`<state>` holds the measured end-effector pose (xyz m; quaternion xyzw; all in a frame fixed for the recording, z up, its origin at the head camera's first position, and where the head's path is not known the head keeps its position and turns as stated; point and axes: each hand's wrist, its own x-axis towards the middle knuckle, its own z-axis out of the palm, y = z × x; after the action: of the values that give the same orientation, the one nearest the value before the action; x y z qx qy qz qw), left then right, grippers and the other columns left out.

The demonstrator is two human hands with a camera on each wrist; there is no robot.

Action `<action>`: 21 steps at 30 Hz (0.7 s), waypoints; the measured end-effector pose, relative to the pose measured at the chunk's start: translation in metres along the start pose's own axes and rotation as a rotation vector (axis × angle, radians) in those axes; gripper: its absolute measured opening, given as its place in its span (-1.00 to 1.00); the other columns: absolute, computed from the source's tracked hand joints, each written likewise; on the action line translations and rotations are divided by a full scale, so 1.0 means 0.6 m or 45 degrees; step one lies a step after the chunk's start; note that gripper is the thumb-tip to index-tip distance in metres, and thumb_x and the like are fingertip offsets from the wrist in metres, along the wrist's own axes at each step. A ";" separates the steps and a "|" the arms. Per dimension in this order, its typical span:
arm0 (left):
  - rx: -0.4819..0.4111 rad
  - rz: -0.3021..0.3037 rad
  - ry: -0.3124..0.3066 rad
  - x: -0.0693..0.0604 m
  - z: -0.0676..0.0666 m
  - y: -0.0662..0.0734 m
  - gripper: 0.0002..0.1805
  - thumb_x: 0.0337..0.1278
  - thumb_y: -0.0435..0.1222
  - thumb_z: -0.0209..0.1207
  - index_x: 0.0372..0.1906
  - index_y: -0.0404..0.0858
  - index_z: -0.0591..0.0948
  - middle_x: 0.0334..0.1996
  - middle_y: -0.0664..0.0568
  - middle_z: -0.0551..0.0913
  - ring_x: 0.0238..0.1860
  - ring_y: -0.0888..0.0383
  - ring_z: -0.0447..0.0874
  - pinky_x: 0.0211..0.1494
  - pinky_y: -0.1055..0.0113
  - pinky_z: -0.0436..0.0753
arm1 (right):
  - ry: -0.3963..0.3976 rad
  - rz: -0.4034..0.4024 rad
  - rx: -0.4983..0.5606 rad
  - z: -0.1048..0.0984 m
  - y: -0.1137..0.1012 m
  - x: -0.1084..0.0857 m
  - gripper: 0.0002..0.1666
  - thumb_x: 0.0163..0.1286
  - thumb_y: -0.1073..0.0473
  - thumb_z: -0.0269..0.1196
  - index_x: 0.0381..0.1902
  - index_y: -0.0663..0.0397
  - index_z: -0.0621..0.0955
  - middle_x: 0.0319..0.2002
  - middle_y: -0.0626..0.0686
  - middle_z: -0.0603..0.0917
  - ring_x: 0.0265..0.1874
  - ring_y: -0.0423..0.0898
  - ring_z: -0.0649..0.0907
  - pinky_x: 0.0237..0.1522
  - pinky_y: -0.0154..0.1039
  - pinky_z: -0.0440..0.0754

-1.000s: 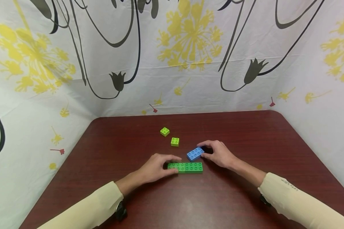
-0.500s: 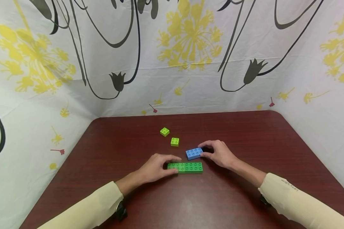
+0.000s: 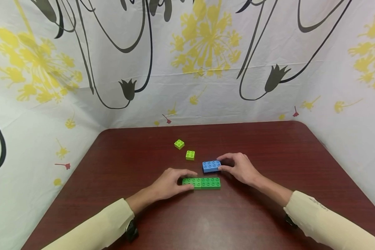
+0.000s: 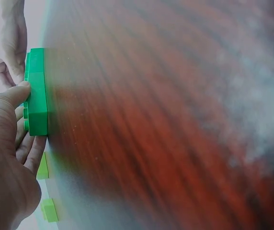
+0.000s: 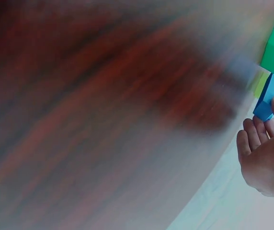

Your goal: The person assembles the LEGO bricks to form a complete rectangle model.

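Observation:
Two green building bricks [image 3: 210, 183] lie end to end in a row on the table. My left hand [image 3: 170, 182] grips the left one, thumb on the near side and fingers behind it; the left wrist view shows the thumb against the green brick [image 4: 38, 91]. Just behind the row, my right hand [image 3: 240, 169] pinches the right end of a blue brick [image 3: 211, 166] between thumb and fingers. In the right wrist view the blue brick [image 5: 270, 96] appears slightly raised off the table, its long side roughly parallel to the green row.
Two small lime-green bricks stand farther back, one [image 3: 190, 155] behind the blue brick and another [image 3: 179, 144] beyond it to the left. The dark reddish wooden table [image 3: 187, 222] is bordered by a patterned white cloth [image 3: 187, 104] at the back and sides.
My right hand has turned the blue brick from a slant to nearly parallel with the green row, shifting it slightly left. The left hand and green bricks have stayed put.

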<state>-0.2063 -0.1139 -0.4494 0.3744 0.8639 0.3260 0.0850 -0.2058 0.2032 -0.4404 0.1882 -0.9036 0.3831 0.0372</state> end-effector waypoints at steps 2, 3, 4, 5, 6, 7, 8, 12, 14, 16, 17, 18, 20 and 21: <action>0.000 -0.001 0.001 0.000 0.000 0.000 -0.52 0.40 -0.07 0.40 0.35 -0.04 0.68 0.20 0.26 0.72 0.06 0.33 0.66 0.18 0.26 0.67 | 0.015 0.007 0.007 0.000 -0.002 -0.002 -0.64 0.37 0.24 0.51 0.11 0.10 0.77 0.04 0.11 0.79 -0.10 -0.03 0.72 0.00 0.00 0.72; 0.001 0.001 0.003 0.000 0.000 0.001 -0.51 0.40 -0.07 0.40 0.35 -0.04 0.68 0.20 0.26 0.72 0.07 0.33 0.66 0.18 0.25 0.67 | 0.020 0.003 0.014 -0.001 -0.002 -0.003 -0.65 0.37 0.25 0.51 0.11 0.10 0.77 0.03 0.11 0.80 -0.11 -0.04 0.74 0.00 0.00 0.73; 0.000 0.002 0.005 0.000 0.000 0.001 -0.51 0.40 -0.07 0.40 0.35 -0.04 0.68 0.20 0.26 0.72 0.07 0.33 0.66 0.19 0.24 0.67 | 0.026 0.006 0.015 -0.001 -0.003 -0.004 -0.65 0.37 0.25 0.51 0.10 0.10 0.78 0.03 0.11 0.80 -0.10 -0.04 0.75 0.01 0.00 0.74; 0.000 0.003 0.007 -0.001 0.001 0.002 -0.52 0.40 -0.07 0.40 0.35 -0.05 0.68 0.20 0.26 0.73 0.08 0.32 0.67 0.19 0.23 0.67 | 0.031 0.003 0.021 -0.001 -0.004 -0.005 -0.65 0.37 0.25 0.51 0.10 0.11 0.78 0.02 0.11 0.80 -0.10 -0.04 0.77 0.01 0.02 0.76; -0.001 0.004 0.009 -0.001 0.001 0.002 -0.52 0.41 -0.07 0.40 0.35 -0.05 0.68 0.20 0.25 0.73 0.08 0.32 0.67 0.19 0.22 0.68 | 0.035 0.008 0.028 -0.001 -0.005 -0.006 -0.65 0.36 0.26 0.52 0.09 0.10 0.78 0.02 0.11 0.80 -0.10 -0.04 0.78 0.02 0.02 0.76; -0.001 0.003 0.010 -0.001 0.001 0.002 -0.52 0.41 -0.07 0.39 0.35 -0.05 0.68 0.20 0.25 0.73 0.08 0.32 0.67 0.19 0.21 0.68 | 0.038 0.011 0.034 -0.002 -0.005 -0.007 -0.65 0.35 0.26 0.52 0.09 0.10 0.78 0.02 0.11 0.80 -0.10 -0.04 0.78 0.02 0.03 0.77; -0.003 0.000 0.010 -0.002 0.001 0.003 -0.52 0.41 -0.07 0.40 0.35 -0.05 0.68 0.19 0.25 0.73 0.07 0.32 0.67 0.19 0.21 0.68 | 0.043 0.011 0.040 -0.002 -0.006 -0.009 -0.64 0.35 0.26 0.52 0.09 0.11 0.78 0.02 0.12 0.80 -0.09 -0.03 0.79 0.03 0.04 0.77; -0.003 -0.005 0.010 -0.003 0.002 0.002 -0.52 0.40 -0.08 0.40 0.35 -0.05 0.68 0.20 0.24 0.73 0.06 0.32 0.66 0.19 0.22 0.68 | 0.060 -0.002 0.075 -0.004 -0.008 -0.014 -0.64 0.34 0.26 0.53 0.08 0.14 0.78 0.02 0.13 0.80 -0.08 -0.02 0.80 0.03 0.03 0.77; -0.002 -0.006 0.009 -0.003 0.002 0.002 -0.52 0.40 -0.09 0.40 0.35 -0.06 0.68 0.20 0.24 0.73 0.06 0.32 0.66 0.19 0.24 0.68 | 0.066 -0.006 0.095 -0.005 -0.009 -0.017 -0.65 0.34 0.27 0.53 0.08 0.15 0.77 0.02 0.13 0.80 -0.07 -0.02 0.80 0.04 0.01 0.77; -0.001 -0.011 0.007 -0.003 0.002 0.002 -0.51 0.40 -0.10 0.41 0.35 -0.06 0.67 0.20 0.24 0.73 0.05 0.32 0.66 0.18 0.25 0.68 | 0.068 -0.007 0.106 -0.006 -0.010 -0.019 -0.65 0.34 0.27 0.53 0.08 0.14 0.77 0.02 0.12 0.80 -0.07 -0.03 0.80 0.05 -0.01 0.77; -0.001 -0.010 0.008 -0.003 0.003 0.002 -0.51 0.40 -0.10 0.41 0.35 -0.06 0.68 0.19 0.24 0.73 0.05 0.32 0.66 0.18 0.26 0.68 | 0.070 -0.008 0.110 -0.006 -0.011 -0.020 -0.64 0.34 0.27 0.53 0.08 0.13 0.77 0.02 0.11 0.80 -0.07 -0.04 0.80 0.05 -0.02 0.77; 0.000 -0.010 0.009 -0.002 0.003 0.002 -0.51 0.40 -0.10 0.41 0.35 -0.06 0.68 0.19 0.24 0.73 0.05 0.32 0.66 0.17 0.26 0.68 | 0.071 -0.008 0.112 -0.006 -0.012 -0.021 -0.64 0.33 0.26 0.53 0.08 0.12 0.77 0.02 0.10 0.80 -0.07 -0.05 0.80 0.05 -0.02 0.77; 0.000 -0.012 0.010 -0.002 0.003 0.003 -0.51 0.39 -0.11 0.41 0.35 -0.06 0.68 0.19 0.24 0.73 0.05 0.32 0.66 0.17 0.27 0.68 | 0.077 -0.014 0.114 -0.007 -0.014 -0.023 -0.64 0.33 0.26 0.54 0.07 0.11 0.78 0.00 0.08 0.81 -0.08 -0.07 0.80 0.05 -0.02 0.77; 0.000 -0.011 0.011 -0.002 0.003 0.003 -0.51 0.39 -0.10 0.41 0.35 -0.06 0.68 0.19 0.24 0.73 0.05 0.32 0.67 0.17 0.27 0.68 | 0.080 -0.015 0.114 -0.008 -0.015 -0.025 -0.64 0.32 0.25 0.55 0.07 0.10 0.78 0.00 0.07 0.81 -0.08 -0.07 0.80 0.05 -0.02 0.77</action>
<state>-0.2036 -0.1127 -0.4496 0.3694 0.8658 0.3274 0.0827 -0.1891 0.2052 -0.4341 0.1829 -0.8827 0.4287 0.0594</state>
